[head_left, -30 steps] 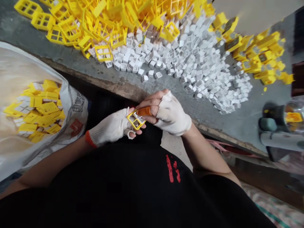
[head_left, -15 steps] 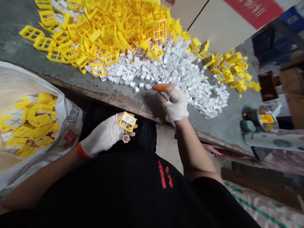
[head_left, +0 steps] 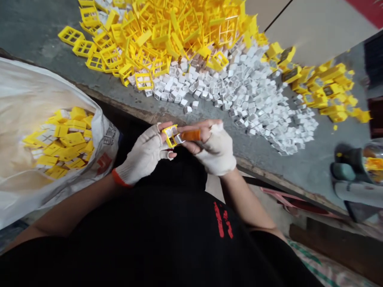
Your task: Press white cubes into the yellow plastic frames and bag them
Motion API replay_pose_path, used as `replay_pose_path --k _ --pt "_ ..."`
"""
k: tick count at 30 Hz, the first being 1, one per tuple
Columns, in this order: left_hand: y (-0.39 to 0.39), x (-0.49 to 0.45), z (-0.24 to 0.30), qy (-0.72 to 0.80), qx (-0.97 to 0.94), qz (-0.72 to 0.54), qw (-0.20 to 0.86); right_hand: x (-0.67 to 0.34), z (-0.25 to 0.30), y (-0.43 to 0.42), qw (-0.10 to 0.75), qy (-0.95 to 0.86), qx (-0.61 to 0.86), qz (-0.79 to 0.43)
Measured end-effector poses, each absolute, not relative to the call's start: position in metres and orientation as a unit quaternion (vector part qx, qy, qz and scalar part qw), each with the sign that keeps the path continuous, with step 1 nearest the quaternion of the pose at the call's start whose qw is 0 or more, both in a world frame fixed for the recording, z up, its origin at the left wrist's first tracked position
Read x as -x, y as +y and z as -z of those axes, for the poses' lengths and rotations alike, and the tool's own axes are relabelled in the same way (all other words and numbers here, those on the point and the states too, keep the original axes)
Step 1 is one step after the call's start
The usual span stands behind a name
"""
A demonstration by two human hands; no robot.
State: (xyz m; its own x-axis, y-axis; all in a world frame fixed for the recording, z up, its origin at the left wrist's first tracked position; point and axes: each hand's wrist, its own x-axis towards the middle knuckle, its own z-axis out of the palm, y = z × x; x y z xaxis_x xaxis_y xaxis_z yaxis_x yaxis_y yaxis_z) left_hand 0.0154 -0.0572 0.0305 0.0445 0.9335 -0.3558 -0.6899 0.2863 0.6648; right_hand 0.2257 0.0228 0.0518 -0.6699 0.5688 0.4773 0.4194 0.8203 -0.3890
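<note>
My left hand (head_left: 145, 153), in a white fingerless glove, grips a small yellow plastic frame (head_left: 170, 134) with white cubes set in its cells. My right hand (head_left: 214, 145), gloved the same way with an orange cover on one finger, is closed against the frame's right side and presses a small white cube (head_left: 178, 138) at it. Both hands meet just in front of the table's near edge, above my lap.
A grey table (head_left: 36, 36) carries a heap of empty yellow frames (head_left: 167, 32), a spread of loose white cubes (head_left: 251, 99) and more yellow pieces (head_left: 326, 89) at the right. A white sack (head_left: 32, 99) at my left holds filled yellow frames (head_left: 62, 139). A bottle (head_left: 356, 171) lies at the right edge.
My right hand reached out to the white cubes on the table, then came back to the frame. My left hand kept hold of the frame and rose slightly.
</note>
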Motion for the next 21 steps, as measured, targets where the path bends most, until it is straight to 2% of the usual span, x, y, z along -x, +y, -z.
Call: replay_pose_path --k 3,7,10,13,17,21 --pt "-0.059 -0.018 -0.032 0.368 -0.153 -0.578 0.712 -0.217 -0.047 0.003 0.302 -0.907 0.258 -0.138" --pt "-0.062 -0.016 -0.032 0.366 -0.123 -0.577 0.72 -0.223 -0.036 0.009 0.263 -0.918 0.25 -0.158" --pt "-0.062 -0.013 -0.034 0.384 -0.095 -0.578 0.713 -0.23 -0.03 0.039 0.259 -0.884 0.37 -0.123" --pt "-0.06 -0.011 -0.036 0.407 -0.08 -0.583 0.699 -0.224 -0.026 0.079 0.2 -0.863 0.459 -0.06" --pt "-0.058 -0.01 -0.038 0.424 -0.083 -0.585 0.686 -0.207 -0.023 0.106 0.119 -0.897 0.424 -0.028" --pt "-0.056 -0.007 -0.034 0.419 -0.094 -0.591 0.683 -0.209 -0.031 0.081 0.174 -0.901 0.394 -0.042"
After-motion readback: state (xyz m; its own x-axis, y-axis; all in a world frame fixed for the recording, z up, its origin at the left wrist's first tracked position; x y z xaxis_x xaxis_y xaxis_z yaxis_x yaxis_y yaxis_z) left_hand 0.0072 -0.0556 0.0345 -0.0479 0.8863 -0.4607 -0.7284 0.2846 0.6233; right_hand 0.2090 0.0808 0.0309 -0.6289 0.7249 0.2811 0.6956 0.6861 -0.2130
